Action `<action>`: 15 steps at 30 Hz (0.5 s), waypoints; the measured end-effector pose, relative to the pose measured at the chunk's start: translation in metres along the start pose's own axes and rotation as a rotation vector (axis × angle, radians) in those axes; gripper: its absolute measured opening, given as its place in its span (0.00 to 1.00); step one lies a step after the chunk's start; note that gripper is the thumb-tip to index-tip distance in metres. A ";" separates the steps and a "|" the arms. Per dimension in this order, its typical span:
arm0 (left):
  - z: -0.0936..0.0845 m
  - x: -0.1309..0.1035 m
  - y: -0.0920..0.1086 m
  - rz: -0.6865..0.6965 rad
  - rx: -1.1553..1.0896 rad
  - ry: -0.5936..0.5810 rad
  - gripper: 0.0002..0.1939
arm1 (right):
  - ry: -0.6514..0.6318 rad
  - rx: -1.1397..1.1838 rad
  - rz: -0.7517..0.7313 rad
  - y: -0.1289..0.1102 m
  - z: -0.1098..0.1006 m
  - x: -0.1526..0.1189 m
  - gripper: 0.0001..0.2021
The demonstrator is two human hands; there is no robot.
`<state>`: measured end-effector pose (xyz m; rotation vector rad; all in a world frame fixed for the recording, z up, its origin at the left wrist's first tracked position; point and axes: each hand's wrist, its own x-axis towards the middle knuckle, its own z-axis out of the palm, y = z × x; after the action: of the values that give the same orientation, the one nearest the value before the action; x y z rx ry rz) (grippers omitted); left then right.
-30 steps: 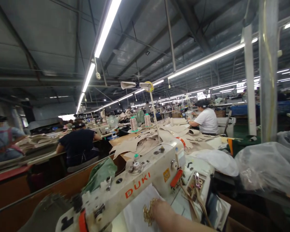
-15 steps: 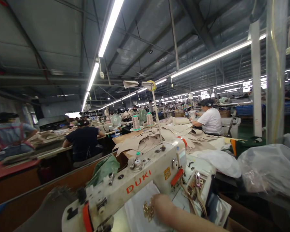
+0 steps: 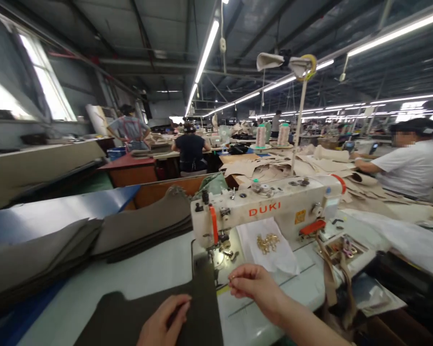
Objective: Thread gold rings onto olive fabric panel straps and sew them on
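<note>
My right hand (image 3: 254, 288) is closed in a pinch just in front of the sewing machine (image 3: 270, 206); a tiny gold-coloured metal piece (image 3: 231, 278) shows at its fingertips, its shape too small to make out. Behind it, a pile of similar gold metal pieces (image 3: 268, 243) lies on a white sheet (image 3: 283, 262) on the machine bed. My left hand (image 3: 164, 321) rests over a dark grey-brown fabric panel (image 3: 202, 307), thumb and fingers curved with a gap between them. The panel's far edge reaches near the presser foot (image 3: 212, 254).
Stacked dark panels (image 3: 144, 223) lie to the left. At right, a tray of small parts (image 3: 346, 247) has tan straps (image 3: 328, 269) hanging beside it. Beige cut pieces (image 3: 260, 168) cover the table behind. Co-workers sit at right (image 3: 414, 163) and ahead (image 3: 190, 149).
The view has swung left and down. My right hand has moved from the gold pile towards the needle area. My left hand and the dark panel are now in view.
</note>
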<state>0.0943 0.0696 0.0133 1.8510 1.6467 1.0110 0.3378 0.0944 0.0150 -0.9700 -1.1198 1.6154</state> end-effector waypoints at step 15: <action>0.003 -0.021 0.050 0.092 -0.018 -0.035 0.10 | -0.032 0.400 0.214 0.009 0.042 -0.012 0.20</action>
<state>0.1276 0.0405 0.0444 1.9366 1.5399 1.0224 0.3001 0.0717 0.0194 -0.8185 -0.6890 1.9397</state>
